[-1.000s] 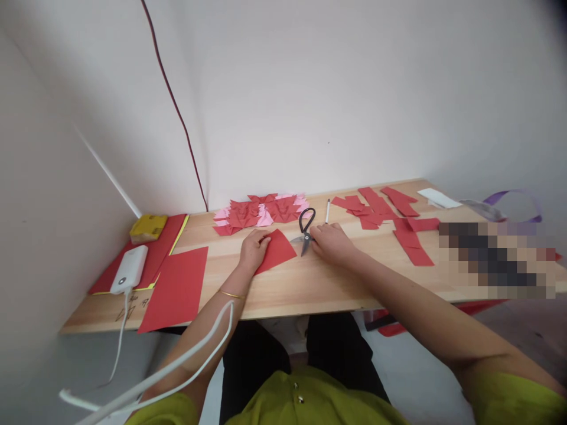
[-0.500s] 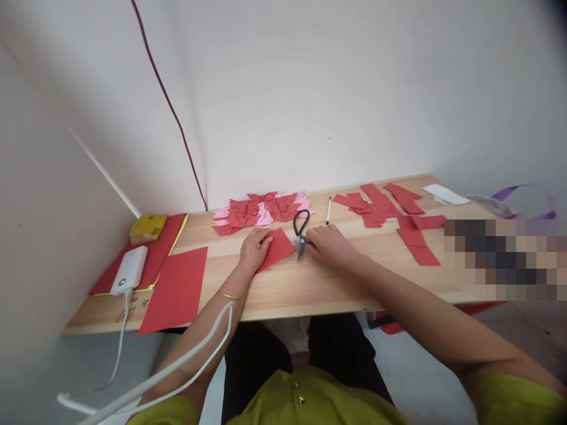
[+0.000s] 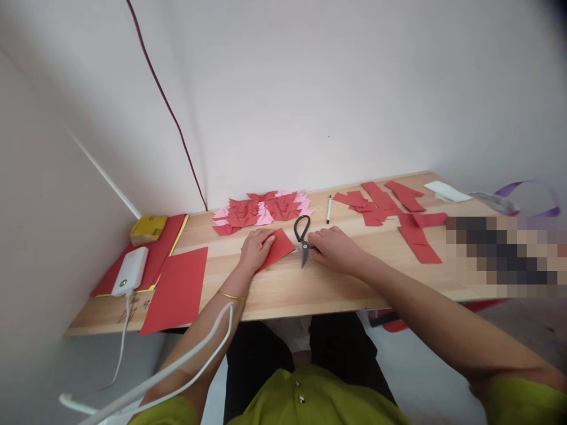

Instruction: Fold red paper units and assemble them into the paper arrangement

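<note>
My left hand [image 3: 256, 251] grips a small folded-looking piece of red paper [image 3: 278, 245] at its left side, thumb lying along the top. My right hand [image 3: 335, 250] is closed round one handle of a pair of scissors [image 3: 303, 231]. The other black loop handle stands away from my fingers, and the blades are spread. One blade reaches left to the paper's right corner; whether it lies over or under the paper I cannot tell. The other blade points toward the table's front edge.
Behind my hands lie red and pink folded paper pieces [image 3: 266, 210]. A white pen [image 3: 328, 209] and several red paper strips [image 3: 381, 203] are to the right. On the left are a red sheet [image 3: 177, 289], a white power bank [image 3: 130, 271] with its cable, and a yellow packet [image 3: 149, 229].
The scissors have shifted slightly toward me and to the right, with my right hand. Their lower blade has drawn back a little from the paper. My left hand stays on the paper.
</note>
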`<state>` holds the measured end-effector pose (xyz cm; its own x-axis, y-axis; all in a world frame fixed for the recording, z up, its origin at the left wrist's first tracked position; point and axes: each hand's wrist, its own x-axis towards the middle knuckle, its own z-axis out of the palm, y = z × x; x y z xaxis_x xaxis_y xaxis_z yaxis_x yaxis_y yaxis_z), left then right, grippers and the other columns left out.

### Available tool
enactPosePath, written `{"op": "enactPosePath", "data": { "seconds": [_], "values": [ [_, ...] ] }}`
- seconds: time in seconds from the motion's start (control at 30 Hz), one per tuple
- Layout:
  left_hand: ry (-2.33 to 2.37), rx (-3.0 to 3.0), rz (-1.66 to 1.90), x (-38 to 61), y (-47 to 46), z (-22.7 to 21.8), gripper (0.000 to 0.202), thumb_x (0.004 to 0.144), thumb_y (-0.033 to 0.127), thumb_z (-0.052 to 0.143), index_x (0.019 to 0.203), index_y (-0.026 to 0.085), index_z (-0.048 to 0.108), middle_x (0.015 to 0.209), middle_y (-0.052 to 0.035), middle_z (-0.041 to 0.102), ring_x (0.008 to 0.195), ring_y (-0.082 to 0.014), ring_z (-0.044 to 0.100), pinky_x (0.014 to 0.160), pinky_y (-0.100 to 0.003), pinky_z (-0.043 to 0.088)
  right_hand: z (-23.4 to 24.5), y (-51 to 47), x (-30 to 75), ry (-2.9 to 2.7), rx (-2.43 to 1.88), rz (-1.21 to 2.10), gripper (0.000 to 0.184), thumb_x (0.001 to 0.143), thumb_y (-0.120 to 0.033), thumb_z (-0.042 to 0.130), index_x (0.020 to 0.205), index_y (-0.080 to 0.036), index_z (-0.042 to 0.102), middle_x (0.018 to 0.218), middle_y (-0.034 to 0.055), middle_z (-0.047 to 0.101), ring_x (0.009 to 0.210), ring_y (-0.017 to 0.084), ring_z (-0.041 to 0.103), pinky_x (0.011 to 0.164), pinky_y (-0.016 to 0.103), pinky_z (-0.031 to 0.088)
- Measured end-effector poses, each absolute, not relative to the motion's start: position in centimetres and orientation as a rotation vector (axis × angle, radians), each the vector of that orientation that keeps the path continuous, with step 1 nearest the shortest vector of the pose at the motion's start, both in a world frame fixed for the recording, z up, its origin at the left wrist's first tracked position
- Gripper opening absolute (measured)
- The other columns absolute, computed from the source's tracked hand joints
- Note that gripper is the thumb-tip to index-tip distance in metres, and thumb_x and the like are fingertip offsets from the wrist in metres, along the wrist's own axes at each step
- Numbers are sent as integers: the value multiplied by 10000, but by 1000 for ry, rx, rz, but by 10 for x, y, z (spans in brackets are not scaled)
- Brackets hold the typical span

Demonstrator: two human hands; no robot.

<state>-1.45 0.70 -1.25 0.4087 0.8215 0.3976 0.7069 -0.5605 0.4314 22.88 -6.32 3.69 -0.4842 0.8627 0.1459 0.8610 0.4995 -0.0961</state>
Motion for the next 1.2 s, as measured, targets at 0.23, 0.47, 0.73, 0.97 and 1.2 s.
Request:
{"op": "enactPosePath", "data": {
  "seconds": [0.23, 0.47, 0.73, 0.97, 1.2],
  "values": [
    [1335, 2394, 936, -16, 9, -15, 286, 903, 353, 470, 1067, 214, 660, 1094, -47, 677, 1044, -181, 589, 962, -359, 447, 30, -60, 254, -2479, -1635, 1, 131, 883, -254, 442, 899, -161, 532, 875, 94, 657, 817, 223, 597, 693, 302, 275],
    [1361, 2384, 915, -16, 9, -15, 295, 904, 365, 464, 1071, 221, 660, 1103, -46, 674, 1057, -188, 582, 979, -373, 435, 22, -54, 253, -2494, -1636, 20, 120, 870, -226, 452, 917, -162, 542, 917, 106, 661, 867, 233, 596, 726, 311, 281],
    [1342, 2386, 921, -16, 9, -16, 287, 898, 363, 480, 1056, 212, 666, 1093, -50, 678, 1044, -182, 583, 966, -358, 439, 17, -51, 250, -2510, -1611, 47, 119, 869, -227, 433, 888, -167, 534, 899, 89, 658, 845, 221, 593, 725, 310, 283],
    [1324, 2384, 939, -15, 8, -14, 261, 891, 341, 494, 1042, 221, 670, 1065, -42, 686, 1031, -179, 588, 965, -358, 442, 18, -53, 245, -2493, -1610, 117, 127, 875, -239, 423, 870, -170, 529, 858, 85, 650, 788, 204, 579, 717, 298, 289],
    [1343, 2446, 855, -15, 7, -15, 282, 837, 393, 579, 1053, 246, 684, 1121, -45, 648, 1053, -196, 566, 967, -378, 439, 22, -56, 237, -2517, -1526, 209, 121, 874, -234, 424, 859, -173, 527, 855, 76, 643, 805, 199, 571, 744, 294, 307]
  ]
}}
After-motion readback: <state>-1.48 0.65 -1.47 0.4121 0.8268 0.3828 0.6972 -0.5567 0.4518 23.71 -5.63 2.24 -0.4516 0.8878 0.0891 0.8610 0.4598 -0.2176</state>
